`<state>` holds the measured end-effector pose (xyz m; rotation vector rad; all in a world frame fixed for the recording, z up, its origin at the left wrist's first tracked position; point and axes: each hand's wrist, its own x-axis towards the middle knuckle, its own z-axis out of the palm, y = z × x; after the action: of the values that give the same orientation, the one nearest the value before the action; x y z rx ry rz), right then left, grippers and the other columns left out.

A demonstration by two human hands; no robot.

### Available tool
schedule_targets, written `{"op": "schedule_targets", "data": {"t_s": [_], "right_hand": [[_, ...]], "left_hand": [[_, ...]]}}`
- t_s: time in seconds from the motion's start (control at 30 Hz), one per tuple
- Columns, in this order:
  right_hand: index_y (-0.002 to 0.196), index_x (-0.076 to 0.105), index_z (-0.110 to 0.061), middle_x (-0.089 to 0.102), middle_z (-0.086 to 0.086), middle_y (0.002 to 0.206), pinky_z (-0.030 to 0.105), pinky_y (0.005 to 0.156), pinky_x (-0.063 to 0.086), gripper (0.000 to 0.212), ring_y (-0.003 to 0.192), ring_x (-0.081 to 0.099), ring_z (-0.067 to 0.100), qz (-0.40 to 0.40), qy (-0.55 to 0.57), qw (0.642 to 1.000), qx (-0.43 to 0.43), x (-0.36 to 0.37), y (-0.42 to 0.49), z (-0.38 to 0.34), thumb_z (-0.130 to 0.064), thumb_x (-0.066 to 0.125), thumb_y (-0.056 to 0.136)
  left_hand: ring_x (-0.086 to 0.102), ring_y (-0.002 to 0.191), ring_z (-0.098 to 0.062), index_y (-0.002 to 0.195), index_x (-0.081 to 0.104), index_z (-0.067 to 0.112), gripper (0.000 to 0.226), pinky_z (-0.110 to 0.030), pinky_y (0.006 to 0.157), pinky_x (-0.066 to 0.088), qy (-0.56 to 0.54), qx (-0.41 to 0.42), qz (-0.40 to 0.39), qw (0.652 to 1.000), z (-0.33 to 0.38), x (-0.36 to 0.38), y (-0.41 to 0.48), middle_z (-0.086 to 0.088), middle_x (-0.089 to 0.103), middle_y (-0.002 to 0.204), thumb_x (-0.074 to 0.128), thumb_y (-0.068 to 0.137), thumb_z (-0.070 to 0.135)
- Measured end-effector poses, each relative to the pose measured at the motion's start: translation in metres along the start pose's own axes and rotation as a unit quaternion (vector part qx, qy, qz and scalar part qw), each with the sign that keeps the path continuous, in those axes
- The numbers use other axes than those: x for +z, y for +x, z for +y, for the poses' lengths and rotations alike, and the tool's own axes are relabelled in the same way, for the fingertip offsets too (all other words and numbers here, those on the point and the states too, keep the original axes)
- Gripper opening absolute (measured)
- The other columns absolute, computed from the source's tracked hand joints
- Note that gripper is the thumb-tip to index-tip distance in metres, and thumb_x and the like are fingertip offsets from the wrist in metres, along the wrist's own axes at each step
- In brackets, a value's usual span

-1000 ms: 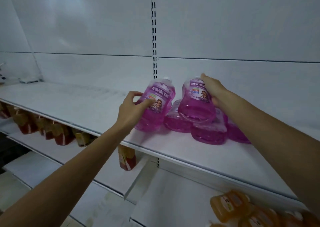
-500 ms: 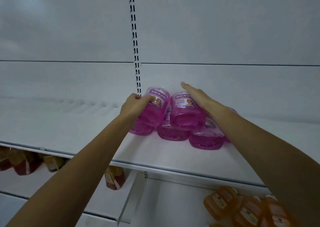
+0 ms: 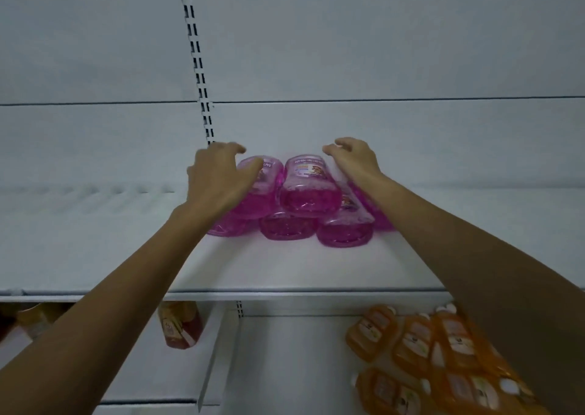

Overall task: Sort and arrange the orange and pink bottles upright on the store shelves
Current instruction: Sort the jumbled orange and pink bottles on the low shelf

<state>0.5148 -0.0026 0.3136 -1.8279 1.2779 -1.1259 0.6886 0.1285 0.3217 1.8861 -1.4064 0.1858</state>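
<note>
Several pink bottles lie in a pile on the white upper shelf (image 3: 285,266), bottoms toward me. My left hand (image 3: 218,177) lies over the upper left pink bottle (image 3: 262,193), thumb on it and fingers spread loosely above it. My right hand (image 3: 354,158) hovers at the right shoulder of the upper right pink bottle (image 3: 305,190), fingers loosely curled and holding nothing. More pink bottles (image 3: 345,231) lie underneath. Several orange bottles (image 3: 411,345) lie jumbled on the lower shelf at the right, partly hidden by my right arm.
A red-brown bottle (image 3: 180,326) stands on the lower left shelf, and more dark bottles show at the far left edge. A slotted upright (image 3: 196,66) runs down the white back wall behind the pile.
The left hand has loosened its grip on the pink bottle and spread its fingers. The right hand has lifted off the other bottle. The view has shifted so the pile sits centred.
</note>
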Motion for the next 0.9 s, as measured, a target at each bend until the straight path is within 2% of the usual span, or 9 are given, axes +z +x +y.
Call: {"op": "schedule_targets", "data": {"t_s": [0.1,0.17,0.33,0.47,0.73,0.83,0.9], "right_hand": [[0.138,0.047,-0.011,0.054,0.007,0.135,0.027,0.102,0.036,0.052,0.123,0.050,0.019,0.040,-0.019,0.999,-0.028,-0.031,-0.013,0.007,-0.025,0.060,0.089],[0.138,0.047,-0.011,0.056,0.007,0.133,0.027,0.100,0.037,0.053,0.122,0.051,0.019,0.062,-0.049,0.996,-0.039,-0.055,-0.023,0.014,-0.022,0.062,0.087],[0.139,0.045,-0.013,0.052,0.007,0.136,0.025,0.095,0.038,0.056,0.124,0.048,0.020,0.119,-0.114,0.986,-0.021,-0.131,-0.054,0.044,-0.021,0.062,0.086],[0.139,0.045,-0.014,0.052,0.006,0.137,0.019,0.086,0.035,0.056,0.122,0.049,0.019,0.170,-0.137,0.976,0.023,-0.210,-0.096,0.080,-0.020,0.062,0.086],[0.140,0.043,-0.011,0.049,0.008,0.138,0.023,0.088,0.037,0.053,0.122,0.047,0.020,0.236,-0.153,0.951,0.126,-0.355,-0.226,0.163,-0.017,0.059,0.090],[0.140,0.043,-0.009,0.049,0.008,0.139,0.024,0.095,0.037,0.054,0.126,0.046,0.021,0.256,-0.161,0.939,0.166,-0.397,-0.276,0.188,-0.018,0.061,0.090],[0.136,0.047,-0.008,0.052,0.009,0.136,0.025,0.096,0.038,0.052,0.122,0.049,0.022,0.282,-0.161,0.926,0.194,-0.420,-0.308,0.204,-0.021,0.063,0.089]], "left_hand": [[0.058,0.105,-0.015,0.114,0.066,0.018,0.030,-0.026,0.091,0.040,-0.098,0.126,0.003,0.987,0.045,-0.001,-0.018,-0.003,0.064,0.117,0.056,0.088,0.029],[0.059,0.100,-0.013,0.116,0.065,0.020,0.031,-0.025,0.089,0.043,-0.119,0.173,-0.042,0.977,0.075,0.009,-0.030,0.000,0.066,0.115,0.057,0.086,0.026],[0.058,0.103,-0.012,0.122,0.060,0.019,0.036,-0.025,0.091,0.043,-0.151,0.236,-0.121,0.952,0.138,0.048,-0.060,0.001,0.063,0.122,0.058,0.086,0.020],[0.057,0.104,-0.010,0.122,0.060,0.021,0.035,-0.023,0.090,0.042,-0.190,0.239,-0.168,0.937,0.189,0.081,-0.098,0.003,0.062,0.121,0.058,0.087,0.021],[0.056,0.107,-0.012,0.124,0.058,0.019,0.035,-0.020,0.086,0.039,-0.245,0.245,-0.296,0.890,0.289,0.151,-0.211,0.000,0.060,0.124,0.057,0.089,0.022],[0.058,0.106,-0.013,0.123,0.060,0.020,0.035,-0.020,0.083,0.040,-0.261,0.234,-0.343,0.871,0.320,0.176,-0.255,0.001,0.062,0.118,0.058,0.089,0.028],[0.059,0.106,-0.015,0.122,0.061,0.018,0.034,-0.022,0.084,0.043,-0.280,0.229,-0.366,0.858,0.340,0.193,-0.283,-0.001,0.064,0.117,0.059,0.088,0.025]]}}
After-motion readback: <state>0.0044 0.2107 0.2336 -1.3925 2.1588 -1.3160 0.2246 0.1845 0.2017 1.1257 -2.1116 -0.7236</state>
